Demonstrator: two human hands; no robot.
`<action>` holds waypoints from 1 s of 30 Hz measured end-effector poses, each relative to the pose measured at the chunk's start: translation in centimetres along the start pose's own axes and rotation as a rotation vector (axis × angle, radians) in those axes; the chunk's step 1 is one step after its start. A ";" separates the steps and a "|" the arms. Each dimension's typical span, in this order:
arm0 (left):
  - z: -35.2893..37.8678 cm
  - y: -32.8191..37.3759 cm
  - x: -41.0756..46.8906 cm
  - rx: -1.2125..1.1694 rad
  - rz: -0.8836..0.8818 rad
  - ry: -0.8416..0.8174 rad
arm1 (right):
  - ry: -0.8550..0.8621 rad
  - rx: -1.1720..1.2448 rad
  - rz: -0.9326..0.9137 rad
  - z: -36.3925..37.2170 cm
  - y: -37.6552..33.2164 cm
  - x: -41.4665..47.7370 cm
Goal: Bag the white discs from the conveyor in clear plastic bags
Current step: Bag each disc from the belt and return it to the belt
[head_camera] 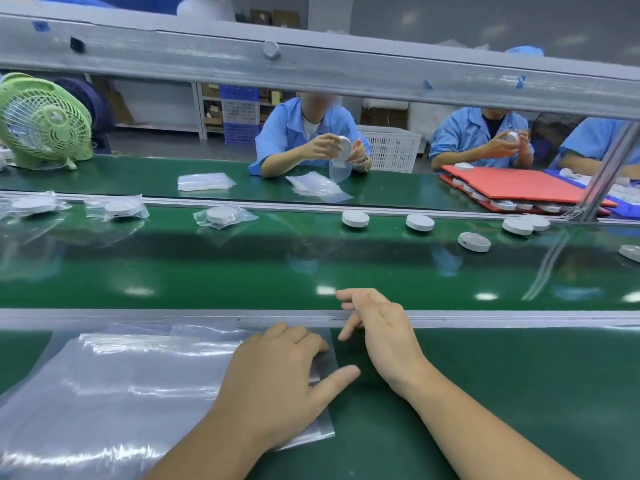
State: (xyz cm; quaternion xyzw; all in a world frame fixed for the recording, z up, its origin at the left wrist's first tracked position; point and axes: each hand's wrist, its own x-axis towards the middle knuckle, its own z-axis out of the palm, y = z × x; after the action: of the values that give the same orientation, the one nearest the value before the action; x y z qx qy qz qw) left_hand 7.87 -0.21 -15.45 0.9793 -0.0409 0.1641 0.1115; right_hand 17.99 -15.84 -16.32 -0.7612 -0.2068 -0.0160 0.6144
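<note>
Hands sat close together at the near side of the line on my feed. The left hand (275,374) lay palm down on the right end of a stack of clear bags (121,386). Its fingers were bent so the tips pressed the top bag near its far right corner, and the thumb stretched straight out onto the green worktop (554,375). It gripped nothing that I could see. The right hand (381,329) hovered just beside it over the metal rail (138,315), fingers loosely spread and holding nothing, the forefinger reaching past the edge of the conveyor belt (242,268).

The white discs were well apart from both hands, along the belt's far side. Toward the right I saw bare discs: one (355,218), another (419,222), a third a little nearer (474,242), a touching pair (517,225) and one cut by the frame edge (630,252). Toward the left lay three bagged discs (221,215), each in its own clear bag.

Across the belt a person in a blue smock (287,133) held a disc and a bag in both hands, with two loose piles of bags (204,181) on the far worktop. A second person (464,133) held another disc behind red foam sheets (519,185) with discs layered between them. A green fan (41,123) stood at the far left.
</note>
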 end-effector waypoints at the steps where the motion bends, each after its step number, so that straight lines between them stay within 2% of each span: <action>1: -0.2 -0.1 0.1 -0.054 -0.003 0.033 | -0.001 -0.018 -0.013 0.1 0.1 0.1; 7: -1.0 -0.6 0.2 -0.276 -0.030 0.244 | -0.045 -0.036 -0.013 0.2 0.2 -0.2; 11: -1.0 -0.6 0.1 -0.419 -0.078 0.236 | -0.018 -0.126 -0.024 0.4 0.2 -0.2; 15: -1.4 -0.7 0.0 -0.396 -0.079 0.180 | 0.000 -0.142 -0.004 0.3 0.3 0.0; 18: -1.2 -0.4 -0.1 -0.364 -0.001 0.225 | 0.036 -0.120 -0.010 0.3 0.6 0.1; 23: -0.8 -0.2 0.0 -0.185 0.158 0.310 | 0.128 0.072 0.060 -0.3 0.9 0.8; 26: -1.1 -0.2 0.0 -0.140 0.222 0.334 | 0.226 0.404 0.223 -1.6 0.4 1.3; 28: -1.2 0.2 0.0 -0.213 0.190 0.306 | 0.322 0.418 0.235 -2.0 -0.6 1.2; 30: -1.1 0.8 0.0 -0.431 0.078 0.161 | 0.420 0.294 0.141 -1.4 -2.5 0.6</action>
State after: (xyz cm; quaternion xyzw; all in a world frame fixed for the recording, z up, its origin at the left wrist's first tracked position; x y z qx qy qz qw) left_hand 7.43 -0.71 -14.26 0.9142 -0.1036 0.2335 0.3145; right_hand 18.07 -16.57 -13.49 -0.6564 -0.0212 -0.1005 0.7474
